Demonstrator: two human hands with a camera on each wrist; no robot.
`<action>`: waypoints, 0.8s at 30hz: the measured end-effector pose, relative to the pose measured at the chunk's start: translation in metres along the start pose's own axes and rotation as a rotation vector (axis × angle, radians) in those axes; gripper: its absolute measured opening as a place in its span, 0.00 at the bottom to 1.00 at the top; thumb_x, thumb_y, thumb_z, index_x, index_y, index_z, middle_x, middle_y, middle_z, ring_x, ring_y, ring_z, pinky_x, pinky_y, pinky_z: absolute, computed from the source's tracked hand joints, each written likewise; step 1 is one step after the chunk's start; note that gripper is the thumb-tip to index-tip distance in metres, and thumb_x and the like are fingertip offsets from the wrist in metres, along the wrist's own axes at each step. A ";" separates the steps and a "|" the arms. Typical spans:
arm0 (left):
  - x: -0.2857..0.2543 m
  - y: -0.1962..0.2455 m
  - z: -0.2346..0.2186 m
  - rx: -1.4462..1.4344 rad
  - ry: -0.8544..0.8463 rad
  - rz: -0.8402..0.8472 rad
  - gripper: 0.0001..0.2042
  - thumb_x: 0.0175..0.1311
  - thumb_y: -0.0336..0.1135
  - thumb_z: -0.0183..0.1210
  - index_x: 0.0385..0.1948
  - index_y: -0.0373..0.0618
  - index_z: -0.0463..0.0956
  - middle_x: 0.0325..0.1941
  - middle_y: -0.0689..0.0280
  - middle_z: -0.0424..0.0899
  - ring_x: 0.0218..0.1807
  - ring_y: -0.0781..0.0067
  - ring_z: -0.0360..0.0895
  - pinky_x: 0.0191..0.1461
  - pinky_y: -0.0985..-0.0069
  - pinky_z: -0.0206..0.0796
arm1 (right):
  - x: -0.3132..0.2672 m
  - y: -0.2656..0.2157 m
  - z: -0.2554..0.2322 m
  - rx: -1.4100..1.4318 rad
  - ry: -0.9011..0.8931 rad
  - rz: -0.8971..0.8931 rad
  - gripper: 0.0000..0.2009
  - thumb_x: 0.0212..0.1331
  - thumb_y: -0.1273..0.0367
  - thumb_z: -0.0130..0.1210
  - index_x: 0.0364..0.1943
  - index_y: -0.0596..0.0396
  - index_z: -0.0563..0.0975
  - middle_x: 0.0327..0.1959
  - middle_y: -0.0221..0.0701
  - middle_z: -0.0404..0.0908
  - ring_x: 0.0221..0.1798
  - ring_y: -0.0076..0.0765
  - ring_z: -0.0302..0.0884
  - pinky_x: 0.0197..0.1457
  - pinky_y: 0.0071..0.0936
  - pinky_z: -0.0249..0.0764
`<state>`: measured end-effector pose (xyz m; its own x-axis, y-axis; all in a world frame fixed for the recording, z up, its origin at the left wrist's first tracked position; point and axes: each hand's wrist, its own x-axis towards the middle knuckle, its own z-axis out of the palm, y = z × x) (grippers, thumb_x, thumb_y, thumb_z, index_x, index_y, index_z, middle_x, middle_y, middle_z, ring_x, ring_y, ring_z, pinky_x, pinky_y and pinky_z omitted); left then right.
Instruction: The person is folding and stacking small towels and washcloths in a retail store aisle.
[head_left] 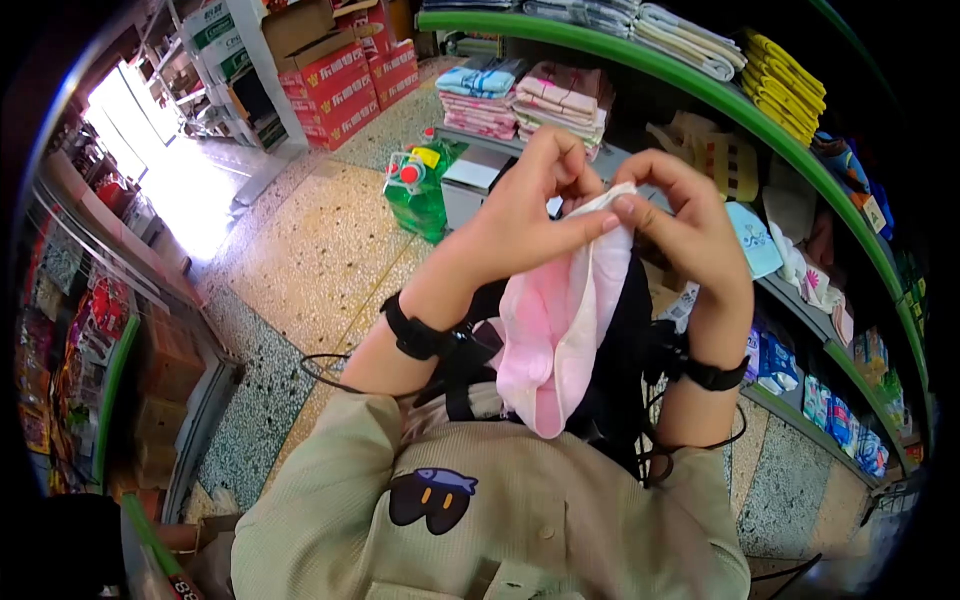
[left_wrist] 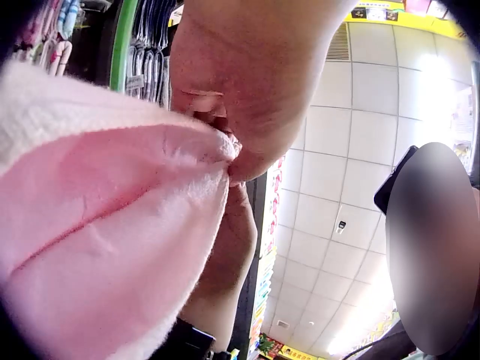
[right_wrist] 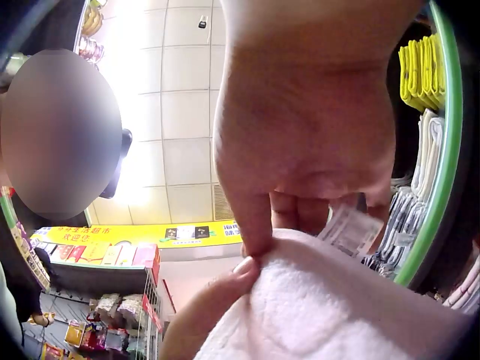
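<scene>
A soft pink towel hangs folded in front of the chest, its whitish edge gathered at the top. With thumb and fingers my left hand pinches that edge from one side. My right hand pinches it close by, the two thumbs almost meeting. In the left wrist view the towel spreads wide, with a darker crease along its inner side. A white printed tag shows beside the towel, below the right hand's fingers, in the right wrist view.
Green-edged shelves curve around the right, with stacked folded towels and yellow cloths. Green liquid jugs stand on the speckled floor. Red cartons are piled farther back. Another shelf runs along the left.
</scene>
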<state>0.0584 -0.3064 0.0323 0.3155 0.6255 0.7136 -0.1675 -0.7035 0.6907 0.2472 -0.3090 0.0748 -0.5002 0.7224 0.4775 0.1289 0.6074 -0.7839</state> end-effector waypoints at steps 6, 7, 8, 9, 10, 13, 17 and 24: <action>-0.008 -0.007 -0.009 0.294 -0.045 -0.238 0.15 0.56 0.37 0.57 0.38 0.40 0.63 0.32 0.59 0.75 0.34 0.68 0.72 0.38 0.73 0.64 | 0.014 -0.010 -0.025 -0.127 0.140 -0.095 0.08 0.56 0.70 0.56 0.36 0.59 0.73 0.30 0.22 0.71 0.35 0.17 0.67 0.40 0.15 0.65; -0.010 -0.006 -0.008 0.380 -0.041 -0.255 0.16 0.55 0.37 0.55 0.40 0.40 0.63 0.33 0.56 0.76 0.36 0.62 0.74 0.40 0.70 0.65 | 0.017 -0.010 -0.028 -0.116 0.176 -0.146 0.08 0.57 0.69 0.56 0.37 0.59 0.74 0.30 0.21 0.72 0.35 0.16 0.67 0.39 0.14 0.66; -0.011 -0.006 -0.009 0.466 -0.036 -0.272 0.16 0.55 0.37 0.54 0.41 0.39 0.64 0.34 0.53 0.77 0.37 0.57 0.75 0.41 0.67 0.65 | 0.019 -0.012 -0.032 -0.159 0.203 -0.162 0.09 0.58 0.69 0.56 0.38 0.59 0.74 0.30 0.22 0.73 0.35 0.16 0.68 0.39 0.14 0.66; -0.012 -0.006 -0.010 0.488 -0.048 -0.296 0.16 0.53 0.36 0.53 0.41 0.39 0.65 0.35 0.52 0.77 0.38 0.55 0.75 0.42 0.66 0.65 | 0.020 -0.015 -0.038 -0.208 0.220 -0.167 0.09 0.58 0.68 0.56 0.38 0.58 0.74 0.31 0.22 0.73 0.35 0.17 0.69 0.39 0.15 0.67; -0.013 -0.006 -0.013 0.511 -0.059 -0.321 0.16 0.52 0.36 0.52 0.42 0.40 0.66 0.36 0.51 0.77 0.39 0.52 0.75 0.43 0.65 0.66 | 0.020 -0.017 -0.044 -0.255 0.236 -0.171 0.09 0.58 0.68 0.56 0.38 0.58 0.75 0.31 0.23 0.74 0.36 0.17 0.70 0.39 0.15 0.67; -0.019 -0.004 -0.026 0.600 -0.096 -0.402 0.16 0.50 0.34 0.50 0.42 0.40 0.69 0.38 0.49 0.78 0.42 0.48 0.75 0.45 0.63 0.66 | 0.021 -0.017 -0.074 -0.421 0.355 -0.164 0.11 0.60 0.67 0.55 0.42 0.57 0.75 0.36 0.25 0.75 0.39 0.19 0.70 0.44 0.14 0.66; -0.034 -0.014 -0.060 0.746 -0.243 -0.539 0.16 0.50 0.35 0.50 0.42 0.41 0.70 0.35 0.52 0.79 0.39 0.52 0.76 0.42 0.65 0.67 | 0.021 -0.007 -0.120 -0.445 0.501 -0.204 0.13 0.58 0.62 0.57 0.43 0.54 0.77 0.37 0.25 0.77 0.41 0.20 0.72 0.46 0.16 0.66; -0.017 -0.003 -0.105 0.485 -0.079 -0.719 0.10 0.58 0.37 0.51 0.35 0.41 0.73 0.18 0.68 0.77 0.18 0.82 0.72 0.22 0.83 0.64 | 0.009 0.008 -0.177 -0.519 0.437 -0.067 0.12 0.59 0.63 0.57 0.41 0.54 0.77 0.36 0.23 0.77 0.41 0.18 0.71 0.46 0.16 0.65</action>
<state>-0.0446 -0.2793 0.0309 0.2586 0.9607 0.1007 0.5076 -0.2239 0.8320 0.3955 -0.2388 0.1435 -0.1433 0.6782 0.7207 0.5582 0.6568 -0.5070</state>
